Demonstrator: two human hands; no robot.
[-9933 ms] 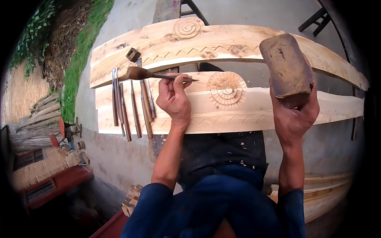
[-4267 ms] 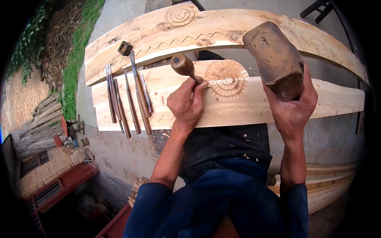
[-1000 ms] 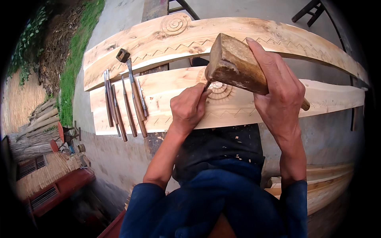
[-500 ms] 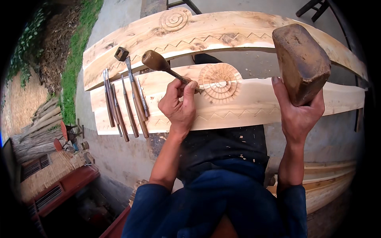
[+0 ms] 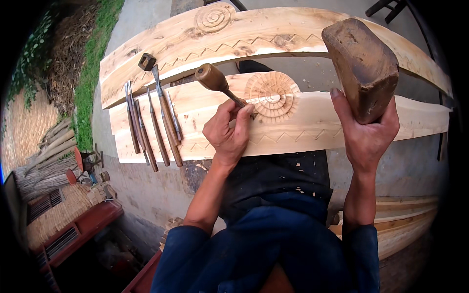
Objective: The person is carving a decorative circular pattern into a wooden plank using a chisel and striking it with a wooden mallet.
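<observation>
Head camera, looking down: a person's left hand (image 5: 228, 133) is closed around a chisel (image 5: 221, 87) with a round wooden handle, its tip set against the fan-shaped carved rosette (image 5: 271, 95) on the near plank (image 5: 342, 122). The blade's end is hidden behind the fingers, so its exact contact point cannot be made out. The right hand (image 5: 366, 132) grips a heavy wooden mallet (image 5: 361, 66), raised above the plank and well apart from the chisel handle. To the left, a row of spare chisels (image 5: 154, 129) lies side by side across the same plank, one with a dark square head at its far end. A second plank (image 5: 273, 34) beyond bears a spiral carving (image 5: 213, 17) and a zigzag line. Both planks are cut off at the right by the dark rim. Stacked poles and a red frame at lower left are blurred.
</observation>
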